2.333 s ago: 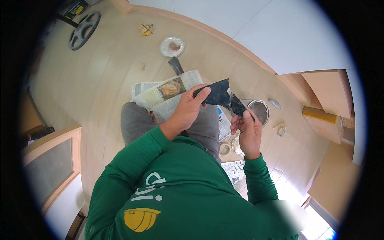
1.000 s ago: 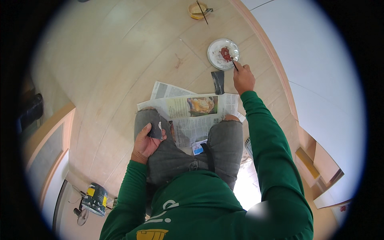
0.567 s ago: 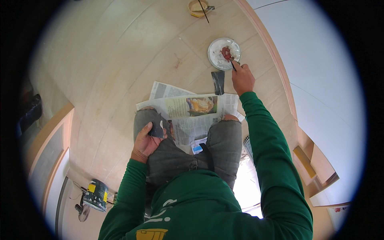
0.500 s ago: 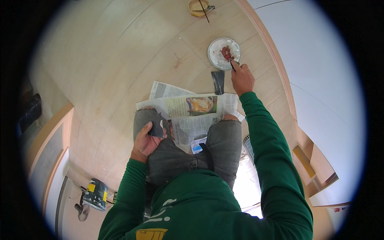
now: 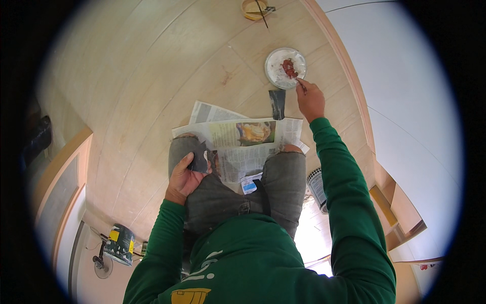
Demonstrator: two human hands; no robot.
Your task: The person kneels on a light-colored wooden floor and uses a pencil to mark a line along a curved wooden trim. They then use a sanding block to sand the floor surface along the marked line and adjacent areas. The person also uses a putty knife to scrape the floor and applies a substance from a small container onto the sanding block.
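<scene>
My right hand (image 5: pixel 311 101) pinches a thin, small tool (image 5: pixel 301 84), its tip at the near right rim of a round white lid-like dish (image 5: pixel 276 76). Reddish-brown paste (image 5: pixel 289 68) is smeared in the dish's middle; the tool's exact kind is too small to tell. Over my left thigh, my left hand (image 5: pixel 183 178) is closed on a dark grey flat piece (image 5: pixel 199 161) with a pale smear on it. Another dark strip (image 5: pixel 277 104), whitish along one end, lies on the floor just below the dish.
Newspaper sheets (image 5: pixel 223 136) spread under and ahead of my knees. Far ahead lies a shallow yellowish bowl (image 5: pixel 251 10) with a stick across it. A can (image 5: pixel 317 185) stands by my right knee, a paint-spattered dark can (image 5: pixel 120 245) behind at left. A wood-edged white panel (image 5: pixel 395 86) borders the right.
My right hand has drawn slightly right, taking the tool from the paste to the dish's rim. More of the can by my right knee shows. My left hand stays put.
</scene>
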